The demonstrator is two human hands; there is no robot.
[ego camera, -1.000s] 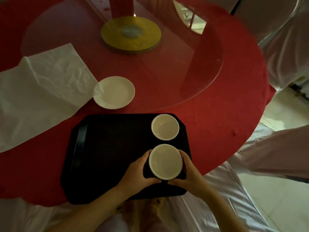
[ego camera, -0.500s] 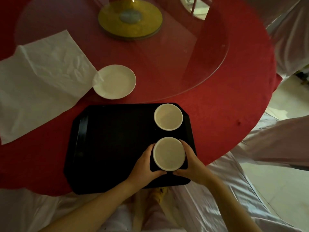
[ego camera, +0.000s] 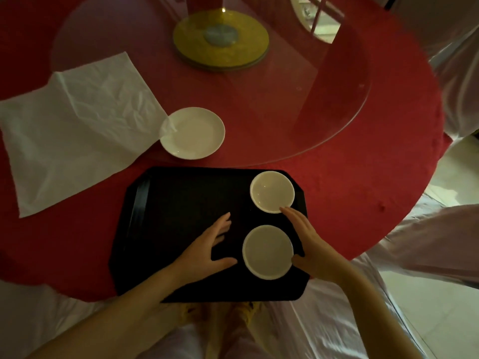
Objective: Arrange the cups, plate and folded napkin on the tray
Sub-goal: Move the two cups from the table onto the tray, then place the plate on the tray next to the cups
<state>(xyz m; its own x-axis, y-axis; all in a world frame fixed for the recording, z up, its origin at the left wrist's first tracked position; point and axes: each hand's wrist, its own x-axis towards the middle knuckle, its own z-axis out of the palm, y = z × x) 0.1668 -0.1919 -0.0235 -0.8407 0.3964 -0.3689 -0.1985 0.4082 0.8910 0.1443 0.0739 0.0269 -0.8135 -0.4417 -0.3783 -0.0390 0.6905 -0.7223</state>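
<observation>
A black tray [ego camera: 181, 229] lies on the red table in front of me. Two white cups stand on its right side: the far cup [ego camera: 272, 191] and the near cup [ego camera: 267, 252]. My left hand [ego camera: 207, 250] hovers left of the near cup with fingers spread, apart from it. My right hand [ego camera: 308, 244] is on the cup's right with straight fingers, its fingertips reaching the far cup's rim. A white plate [ego camera: 193, 132] sits beyond the tray. An unfolded white napkin [ego camera: 75, 130] lies to the left, one corner lapping onto the plate.
A glass turntable [ego camera: 259, 104] with a gold hub [ego camera: 220, 40] covers the table's middle. White-covered chairs [ego camera: 440, 244] stand at the right. The tray's near edge overhangs the table edge above my lap.
Both hands have let go of the near cup and opened outward. The cup now stands on the tray by itself.
</observation>
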